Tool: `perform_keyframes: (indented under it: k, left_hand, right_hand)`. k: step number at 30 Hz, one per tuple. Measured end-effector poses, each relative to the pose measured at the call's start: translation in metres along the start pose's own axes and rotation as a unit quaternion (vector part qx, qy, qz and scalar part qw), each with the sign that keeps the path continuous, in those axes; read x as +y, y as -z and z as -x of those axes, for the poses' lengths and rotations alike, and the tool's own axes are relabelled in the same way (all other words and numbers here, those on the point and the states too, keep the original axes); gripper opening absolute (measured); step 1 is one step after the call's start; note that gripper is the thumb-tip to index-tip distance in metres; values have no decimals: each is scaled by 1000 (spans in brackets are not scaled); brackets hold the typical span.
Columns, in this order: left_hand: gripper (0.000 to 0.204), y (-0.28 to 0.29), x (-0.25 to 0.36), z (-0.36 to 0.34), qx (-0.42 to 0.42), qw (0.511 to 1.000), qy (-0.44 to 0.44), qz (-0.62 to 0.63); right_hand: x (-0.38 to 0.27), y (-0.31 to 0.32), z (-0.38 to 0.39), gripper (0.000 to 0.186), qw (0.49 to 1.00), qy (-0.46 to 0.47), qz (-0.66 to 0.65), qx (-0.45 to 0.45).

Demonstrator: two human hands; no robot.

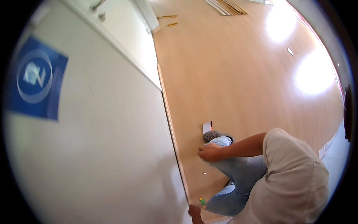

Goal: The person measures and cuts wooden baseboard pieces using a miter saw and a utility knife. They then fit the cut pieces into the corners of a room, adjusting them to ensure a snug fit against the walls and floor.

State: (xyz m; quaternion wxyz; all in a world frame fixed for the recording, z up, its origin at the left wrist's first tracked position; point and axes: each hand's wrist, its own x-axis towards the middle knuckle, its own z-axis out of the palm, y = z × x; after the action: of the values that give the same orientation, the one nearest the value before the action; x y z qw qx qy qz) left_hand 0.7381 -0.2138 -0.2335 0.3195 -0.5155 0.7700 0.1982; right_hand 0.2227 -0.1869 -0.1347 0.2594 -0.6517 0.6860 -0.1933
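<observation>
My right hand (210,152) rests at my bent knee in blue jeans (238,170), its fingers curled in. Whether anything is inside those fingers cannot be made out. Low in the view, my left hand (194,212) is at the foot of the wall, by the near end of a thin light wooden skirting strip (172,130). Its fingers are dark and partly cut off from sight. Beside it on the floor lies a small green and yellow object (202,201), partly next to my leg; its kind is unclear.
A pale wall (112,130) with a blue poster (37,78) rises at left, with a white door (123,30) beyond. On the wood-look floor (223,74) are a white and orange box (207,127) by my grey shoe (214,136), a small white bit (204,173), and long strips (227,7) far off.
</observation>
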Motion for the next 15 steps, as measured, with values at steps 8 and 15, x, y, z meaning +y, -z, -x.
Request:
perform_keyframes:
  k: [8,15]
  left_hand:
    - [26,398,426,-47,56,939,-326,91]
    - [39,561,608,-6,25,932,-362,-11]
  right_hand:
    - [64,19,156,14,954,-271,-100,75]
    - [84,204,243,28,837,-511,-166,-107]
